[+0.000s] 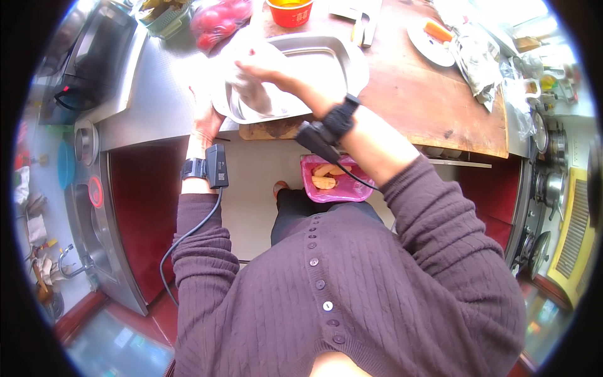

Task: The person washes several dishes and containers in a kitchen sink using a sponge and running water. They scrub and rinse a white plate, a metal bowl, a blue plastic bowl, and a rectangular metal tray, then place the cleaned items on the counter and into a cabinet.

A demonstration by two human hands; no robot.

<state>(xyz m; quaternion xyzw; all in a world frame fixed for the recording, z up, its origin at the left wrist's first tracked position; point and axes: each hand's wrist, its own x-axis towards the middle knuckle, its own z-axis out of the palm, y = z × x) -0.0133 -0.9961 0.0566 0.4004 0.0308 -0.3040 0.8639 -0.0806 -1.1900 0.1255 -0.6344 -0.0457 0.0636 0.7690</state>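
Note:
A rectangular metal tray (308,75) with rounded corners sits before me, partly on the wooden board. My left hand (205,115) is at the tray's left edge, its fingers washed out by glare; whether it grips the rim is hard to tell. My right hand (268,66) reaches over the tray's left part and holds a pale, crumpled cloth (254,92), which touches or hangs just above the tray floor. Bright light hides the fingertips and the cloth's upper part. Both wrists wear strapped black devices with cables.
Around the tray are a bag of red fruit or vegetables (219,21), a red bowl (289,14), a knife (370,28) and a white plate (431,45) with an orange piece on the wooden board (433,103). A pink-lined bin (337,188) stands below the counter edge.

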